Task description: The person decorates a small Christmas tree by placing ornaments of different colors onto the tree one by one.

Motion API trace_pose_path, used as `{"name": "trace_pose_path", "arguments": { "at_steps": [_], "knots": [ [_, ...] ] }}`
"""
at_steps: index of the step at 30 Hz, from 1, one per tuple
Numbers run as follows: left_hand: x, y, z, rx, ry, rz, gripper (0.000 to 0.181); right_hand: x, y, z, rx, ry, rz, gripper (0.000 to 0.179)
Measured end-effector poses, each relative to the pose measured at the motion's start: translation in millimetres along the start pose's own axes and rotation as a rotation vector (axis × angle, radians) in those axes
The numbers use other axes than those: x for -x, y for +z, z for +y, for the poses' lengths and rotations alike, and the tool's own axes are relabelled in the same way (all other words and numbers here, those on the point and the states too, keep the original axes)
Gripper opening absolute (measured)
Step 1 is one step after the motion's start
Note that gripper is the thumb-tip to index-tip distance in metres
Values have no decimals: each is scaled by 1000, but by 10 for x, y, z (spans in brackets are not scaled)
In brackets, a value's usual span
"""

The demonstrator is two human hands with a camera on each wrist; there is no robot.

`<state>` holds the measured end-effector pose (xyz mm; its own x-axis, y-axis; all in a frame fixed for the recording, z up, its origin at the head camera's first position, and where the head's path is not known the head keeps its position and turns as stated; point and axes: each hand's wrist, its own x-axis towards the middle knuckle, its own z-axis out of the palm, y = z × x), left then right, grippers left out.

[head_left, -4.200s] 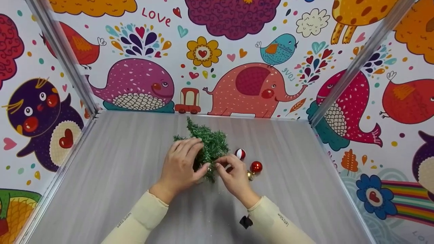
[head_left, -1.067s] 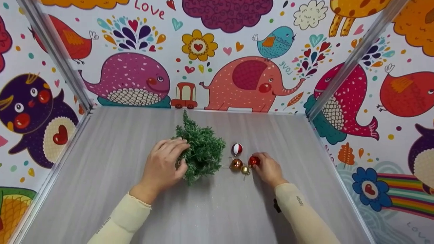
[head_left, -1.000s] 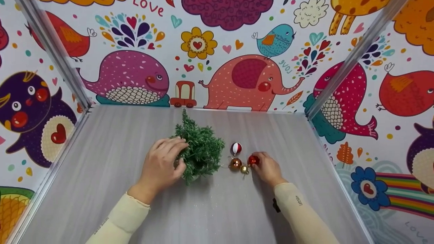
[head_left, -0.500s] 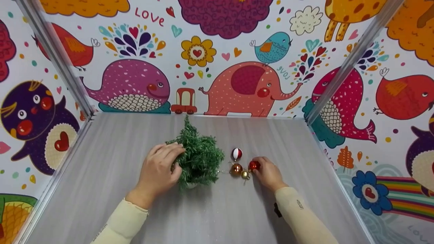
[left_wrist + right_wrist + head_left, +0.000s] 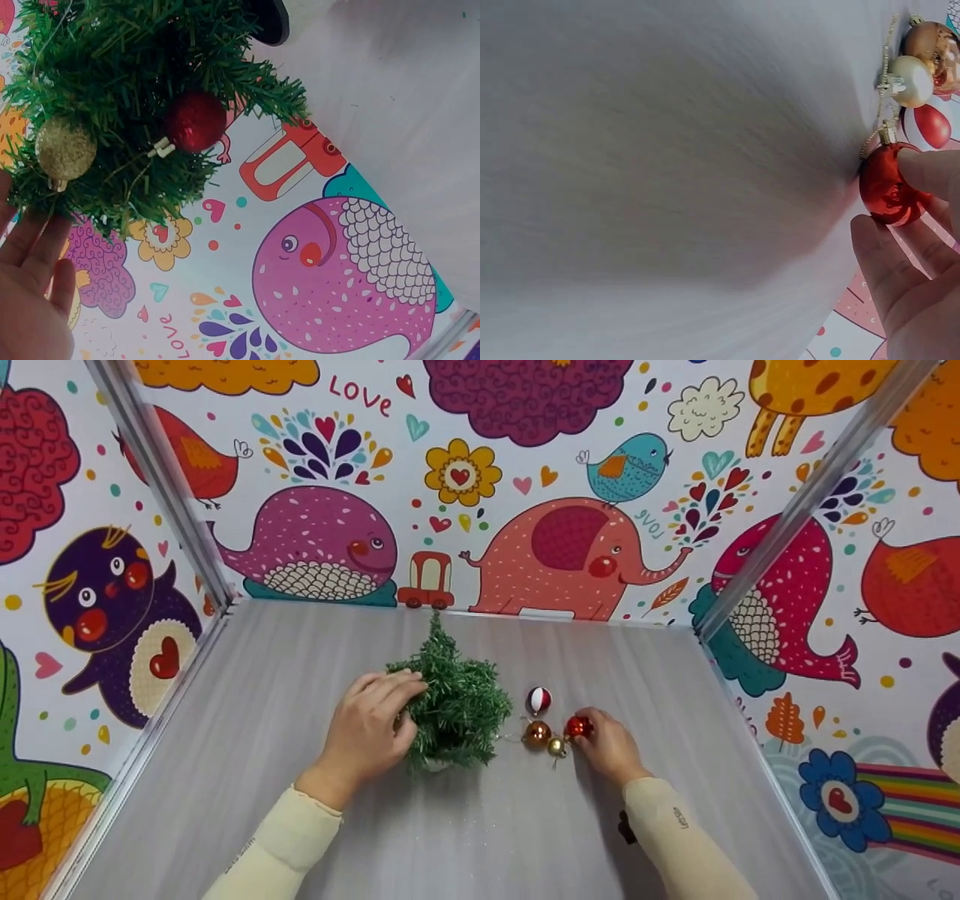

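Red bauble (image 5: 577, 727) is pinched in my right hand (image 5: 613, 748); my left hand (image 5: 367, 733), loosely spread, touches the tree (image 5: 466, 701) beside it.

Head view bright; right-wrist view dim, tabletop (image 5: 652, 195) shadowed.

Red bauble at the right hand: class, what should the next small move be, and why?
Probably lift the red bauble toward the green tree: the right hand holds it, the left hand touches the tree, and the left wrist view shows a gold bauble and a second red bauble among its branches.
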<state>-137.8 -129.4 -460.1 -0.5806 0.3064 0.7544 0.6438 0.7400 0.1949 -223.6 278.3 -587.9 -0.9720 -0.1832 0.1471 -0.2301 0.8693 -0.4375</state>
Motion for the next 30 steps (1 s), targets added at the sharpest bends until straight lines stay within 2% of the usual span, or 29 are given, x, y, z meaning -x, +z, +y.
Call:
{"name": "trace_pose_path", "arguments": {
  "at_steps": [5, 11, 15, 22, 30],
  "knots": [
    [-19, 40, 22, -15, 24, 1, 37, 25, -94, -11, -10, 11, 12, 47],
    [-26, 22, 6, -17, 13, 6, 36, 33, -233, -109, -46, -26, 141, 44],
    [-22, 0, -5, -28, 16, 9, 35, 70, -314, -198, -80, -36, 195, 45],
    [-5, 0, 4, -25, 16, 13, 35, 180, -423, -393, -177, -28, 188, 44],
    [-15, -2, -23, -15, 19, 16, 35, 279, -509, -665, -257, -67, 174, 42]
  ]
}}
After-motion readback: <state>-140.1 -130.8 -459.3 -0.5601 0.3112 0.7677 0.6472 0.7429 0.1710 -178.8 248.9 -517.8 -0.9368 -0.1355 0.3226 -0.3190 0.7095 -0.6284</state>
